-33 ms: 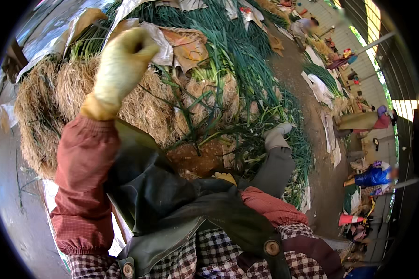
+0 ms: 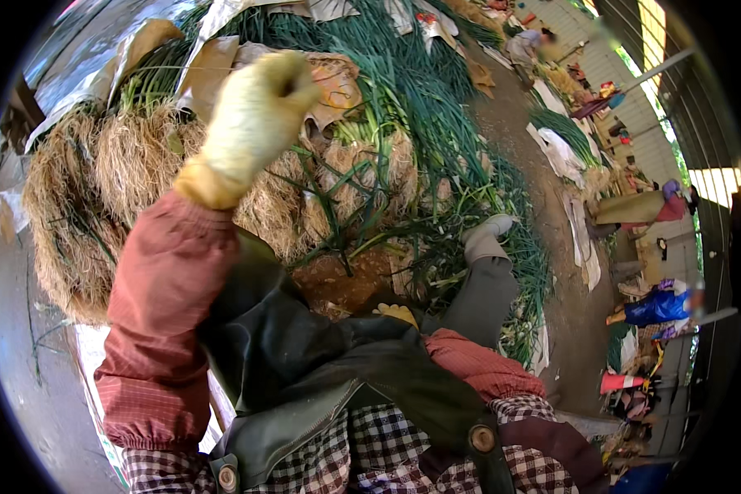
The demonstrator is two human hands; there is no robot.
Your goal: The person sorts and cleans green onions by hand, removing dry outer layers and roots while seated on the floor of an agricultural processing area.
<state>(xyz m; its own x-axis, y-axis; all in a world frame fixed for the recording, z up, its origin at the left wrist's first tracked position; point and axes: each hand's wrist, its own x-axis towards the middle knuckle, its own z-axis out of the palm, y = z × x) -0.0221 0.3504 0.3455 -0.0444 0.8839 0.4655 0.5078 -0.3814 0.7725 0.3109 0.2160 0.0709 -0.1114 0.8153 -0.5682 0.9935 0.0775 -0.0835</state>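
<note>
My left hand (image 2: 259, 119), in a pale yellow glove, is raised over bundles of green onions. Its fingers are curled round with thumb and fingertips meeting; whatever may be in them is too small to make out. Beneath it hang pale brown onion roots (image 2: 276, 202), with green onion leaves (image 2: 387, 78) spread out beyond. My right hand (image 2: 397, 312), also in a yellow glove, shows only a few fingers low by the dark apron (image 2: 280, 329). The rest of that hand is hidden, and what it touches cannot be seen.
Root bundles (image 2: 66, 206) hang at the left, partly under paper sheets (image 2: 206, 78). Loose green stalks lie about my boot (image 2: 490, 235). On the right are a floor strip (image 2: 568, 329), an orange cone (image 2: 622, 382) and several people, one in a blue apron (image 2: 657, 306).
My left hand has moved to the right and slightly nearer, its fingers still curled. My right hand stays in about the same place.
</note>
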